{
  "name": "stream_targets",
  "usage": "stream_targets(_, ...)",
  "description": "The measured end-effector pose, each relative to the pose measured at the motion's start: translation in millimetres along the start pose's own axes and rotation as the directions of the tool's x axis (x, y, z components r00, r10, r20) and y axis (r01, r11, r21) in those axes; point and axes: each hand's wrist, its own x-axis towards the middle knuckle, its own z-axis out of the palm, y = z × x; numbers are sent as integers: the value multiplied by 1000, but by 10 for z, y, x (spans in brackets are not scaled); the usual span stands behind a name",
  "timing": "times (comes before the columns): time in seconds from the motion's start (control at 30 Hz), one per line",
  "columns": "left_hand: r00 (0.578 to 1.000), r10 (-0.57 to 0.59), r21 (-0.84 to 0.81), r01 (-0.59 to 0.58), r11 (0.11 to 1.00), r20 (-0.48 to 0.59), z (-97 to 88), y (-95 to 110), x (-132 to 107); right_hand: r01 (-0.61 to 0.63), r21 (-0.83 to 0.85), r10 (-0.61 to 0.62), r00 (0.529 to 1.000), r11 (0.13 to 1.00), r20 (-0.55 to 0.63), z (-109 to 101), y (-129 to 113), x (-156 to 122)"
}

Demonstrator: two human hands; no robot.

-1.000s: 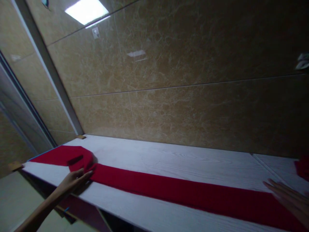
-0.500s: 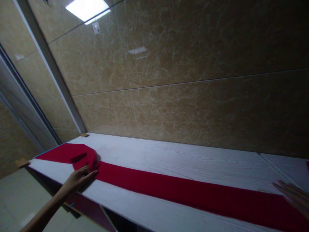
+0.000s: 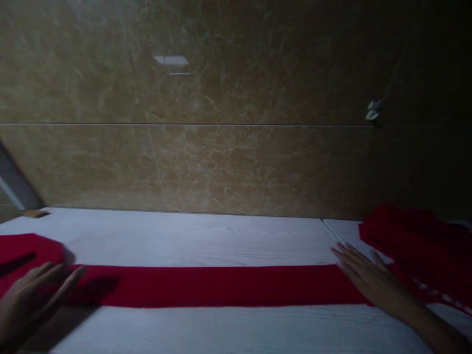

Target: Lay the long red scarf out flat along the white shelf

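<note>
A long red cloth strip (image 3: 214, 285) lies flat across a white wood-grain tabletop (image 3: 206, 241). My left hand (image 3: 31, 300) rests at the strip's left part, fingers stretched out, beside a bunched fold of the red cloth (image 3: 25, 248). My right hand (image 3: 372, 280) lies flat on the strip's right part, fingers spread. Neither hand grips anything. The picture is dim and somewhat blurred.
A heap of more red cloth (image 3: 416, 246) sits at the right back of the table. A brown marble-tiled wall (image 3: 236, 157) rises directly behind the table. A small metal fitting (image 3: 373, 110) sticks out of the wall at upper right.
The view has swung right and levelled. My right hand has come fully into view, flat on the strip. My left hand stays by the fold. The red heap at right now shows.
</note>
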Motion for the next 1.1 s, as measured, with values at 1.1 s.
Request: stream_targets(1.1,731,515,-190,-485,854,448,1097,2670,778,304,428,-466,813,851,349,-128,-2039,368)
